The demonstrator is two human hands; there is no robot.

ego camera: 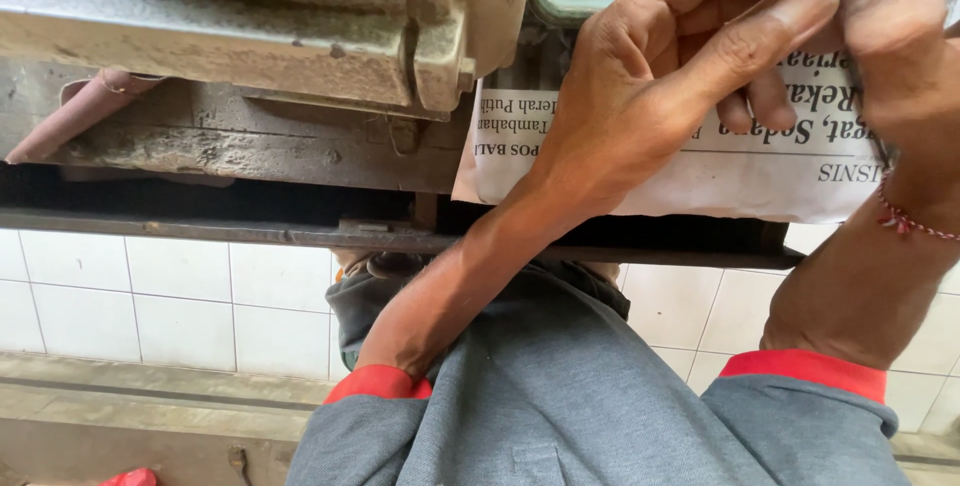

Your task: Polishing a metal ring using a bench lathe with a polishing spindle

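Against worn machine (300, 36), both hands (650, 76) pinch newspaper (720, 171).

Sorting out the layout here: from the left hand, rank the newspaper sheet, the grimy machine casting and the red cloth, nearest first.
1. Newspaper sheet: under the left hand, touching.
2. Grimy machine casting: just left of it.
3. Red cloth: bottom left, by the floor.

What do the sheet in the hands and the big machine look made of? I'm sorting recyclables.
Sheet: thin printed paper, likely newsprint; matte, creased, black type. Machine: apparently painted metal, cast or heavy; its cream coat is chipped and grimy. Both hands, left and right, pinch the sheet.
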